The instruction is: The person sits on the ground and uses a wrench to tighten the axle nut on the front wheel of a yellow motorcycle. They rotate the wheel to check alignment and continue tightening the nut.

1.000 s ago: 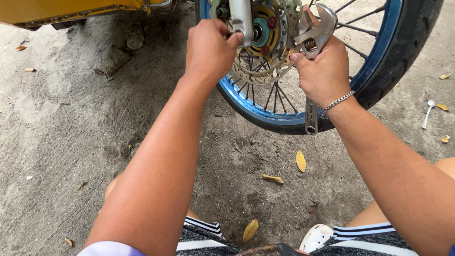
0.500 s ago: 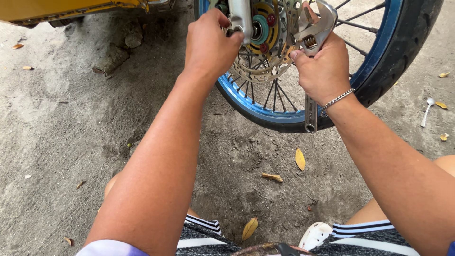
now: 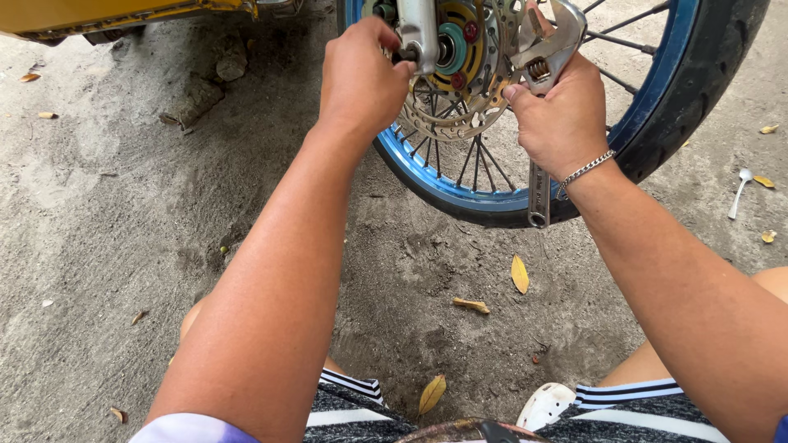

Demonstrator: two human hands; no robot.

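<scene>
The right hand [image 3: 558,123] has its grip pressed together around the handle of an adjustable wrench [image 3: 543,98], whose head sits up against the wheel hub [image 3: 455,45], just right of the hub's centre; whether its opening is seated on a nut there cannot be told. The left hand [image 3: 361,78] grips closed on the left side of the hub, fingers curled by the silver fork leg [image 3: 417,29], seemingly bracing something there. To do this well, the wrench should sit square and fully on the fastener, and the left hand should hold firm so nothing spins with it. The handle hangs down from the hub across the perforated brake disc [image 3: 460,107] and the spokes [image 3: 468,160], its tail reaching the blue rim [image 3: 460,193], so the swing is cramped and knuckles are close to the disc edge. Below the hub, the tyre [image 3: 698,90] rests on sandy ground [image 3: 123,246] with dry leaves, and there is room there.
</scene>
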